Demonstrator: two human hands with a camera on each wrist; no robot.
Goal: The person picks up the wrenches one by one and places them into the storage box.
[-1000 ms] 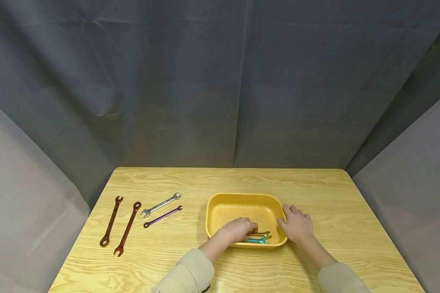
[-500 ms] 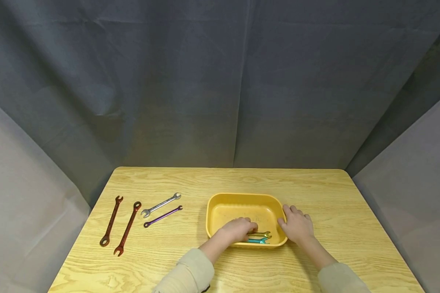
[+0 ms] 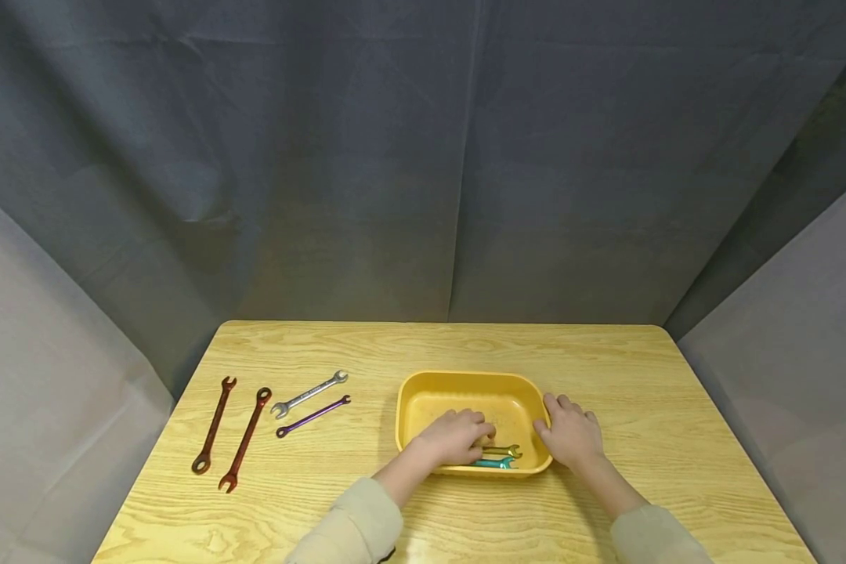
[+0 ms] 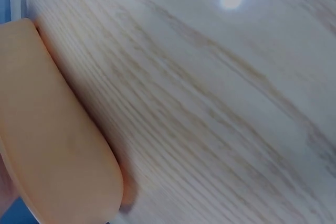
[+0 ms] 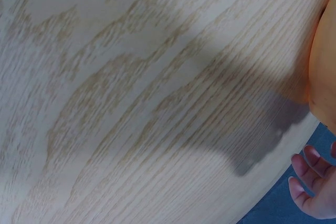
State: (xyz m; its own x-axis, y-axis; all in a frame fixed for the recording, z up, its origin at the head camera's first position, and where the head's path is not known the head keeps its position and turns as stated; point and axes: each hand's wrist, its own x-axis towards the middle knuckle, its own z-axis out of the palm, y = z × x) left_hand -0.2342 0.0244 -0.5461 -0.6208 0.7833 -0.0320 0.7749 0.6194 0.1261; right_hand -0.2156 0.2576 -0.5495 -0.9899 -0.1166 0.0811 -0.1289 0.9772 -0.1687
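1. The left hand (image 3: 454, 436) reaches over the near wall into the yellow tub (image 3: 440, 407), fingers bent and slightly apart. Its thumb is down by two wrenches; whether it pinches either one I cannot tell.
2. Those wrenches, a gold-green wrench (image 3: 500, 450) and a teal wrench (image 3: 495, 463), lie side by side along the tub's near side, their open ends pointing right and their other ends hidden by the hand.
3. The right hand (image 3: 574, 435) grips the tub's right rim, thumb over the edge and fingers outside.
4. The tub sits on a pale wood-grain table (image 3: 627, 376), right of four more wrenches: a dark red wrench (image 3: 214, 427), another dark red wrench (image 3: 245, 441), a silver wrench (image 3: 310, 394) and a purple wrench (image 3: 315, 416).
5. Behind hangs a dark grey curtain (image 3: 366, 172); light grey panels stand at the left (image 3: 42, 392) and right (image 3: 804, 352).
6. Both sleeves (image 3: 356, 521) are beige.
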